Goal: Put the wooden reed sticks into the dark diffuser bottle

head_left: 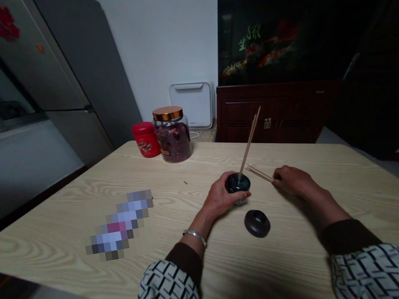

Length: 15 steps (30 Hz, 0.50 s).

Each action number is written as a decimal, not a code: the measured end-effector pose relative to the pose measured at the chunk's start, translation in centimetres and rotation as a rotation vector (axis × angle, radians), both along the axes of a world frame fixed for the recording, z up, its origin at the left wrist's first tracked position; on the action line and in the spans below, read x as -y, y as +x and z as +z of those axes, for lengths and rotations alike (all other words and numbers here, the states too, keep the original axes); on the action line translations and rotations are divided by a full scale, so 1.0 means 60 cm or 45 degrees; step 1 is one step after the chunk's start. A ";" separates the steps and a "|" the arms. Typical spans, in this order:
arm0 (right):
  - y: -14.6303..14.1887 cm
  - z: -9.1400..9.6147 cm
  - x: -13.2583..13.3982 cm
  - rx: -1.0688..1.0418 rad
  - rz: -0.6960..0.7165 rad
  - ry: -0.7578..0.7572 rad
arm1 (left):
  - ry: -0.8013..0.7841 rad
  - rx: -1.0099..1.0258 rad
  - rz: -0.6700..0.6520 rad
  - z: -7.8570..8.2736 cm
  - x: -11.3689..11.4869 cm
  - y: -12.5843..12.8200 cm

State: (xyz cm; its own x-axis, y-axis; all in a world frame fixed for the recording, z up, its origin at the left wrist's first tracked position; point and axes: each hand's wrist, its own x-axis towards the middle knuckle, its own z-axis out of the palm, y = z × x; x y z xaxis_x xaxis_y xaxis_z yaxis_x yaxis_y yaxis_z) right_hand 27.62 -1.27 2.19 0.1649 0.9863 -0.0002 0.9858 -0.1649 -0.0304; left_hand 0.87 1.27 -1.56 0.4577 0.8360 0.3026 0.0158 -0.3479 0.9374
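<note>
My left hand is wrapped round a small dark round holder standing on the wooden table. One or two thin sticks stand in the holder and lean up to the right. My right hand rests just right of the holder, its fingers pinched on a few thin sticks that lie low and point towards the holder. A dark ring-shaped lid lies on the table just in front of the holder, between my forearms.
A glass jar with a copper lid and a red tin stand at the table's far edge. A blurred-out flat object lies to the left. Behind are a white appliance, a dark cabinet and a fridge.
</note>
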 end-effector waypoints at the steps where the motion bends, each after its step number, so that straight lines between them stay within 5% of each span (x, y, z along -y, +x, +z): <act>1: -0.004 -0.002 0.000 0.024 0.009 -0.010 | 0.001 -0.002 0.002 -0.001 -0.001 0.000; 15: 0.002 -0.011 -0.009 -0.175 0.021 0.033 | -0.001 -0.011 0.000 0.008 0.005 -0.003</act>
